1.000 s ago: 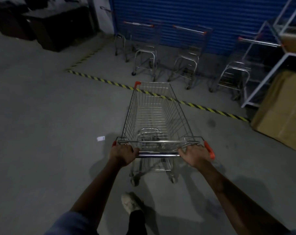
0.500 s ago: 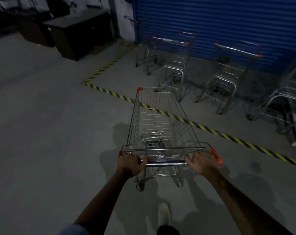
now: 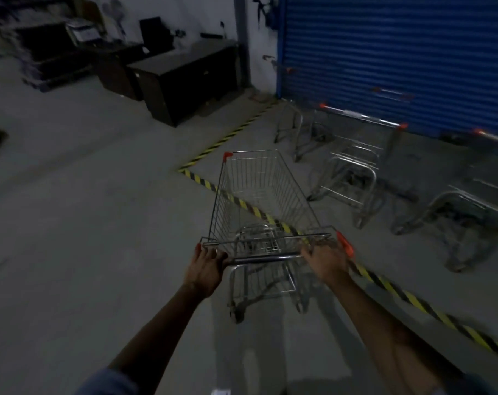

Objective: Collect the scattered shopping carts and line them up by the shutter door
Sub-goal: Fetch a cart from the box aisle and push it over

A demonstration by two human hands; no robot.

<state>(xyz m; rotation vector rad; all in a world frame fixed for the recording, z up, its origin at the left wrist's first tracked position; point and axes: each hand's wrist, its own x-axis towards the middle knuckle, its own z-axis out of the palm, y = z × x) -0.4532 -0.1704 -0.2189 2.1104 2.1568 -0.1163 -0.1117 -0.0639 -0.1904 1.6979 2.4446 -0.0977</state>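
Observation:
A wire shopping cart point(image 3: 259, 195) with orange corner caps stands in front of me, its basket over the yellow-black floor tape point(image 3: 236, 202). My left hand point(image 3: 205, 266) grips the left end of the cart's handle bar. My right hand point(image 3: 325, 259) grips the right end, beside the orange end cap. Beyond the tape, three more carts point(image 3: 353, 163) stand in a row along the blue shutter door point(image 3: 399, 52), handles toward me. The rightmost one point(image 3: 467, 212) is partly cut off by the frame edge.
Dark cabinets point(image 3: 185, 78) and desks line the wall at the back left. A white wall corner point(image 3: 253, 38) meets the shutter's left edge. Bare concrete floor point(image 3: 85, 223) spreads to the left of the cart.
The cart and I have swung left and moved forward; its front now crosses the tape. The parked carts have shifted to the right of view. Both hands keep their grip on the handle.

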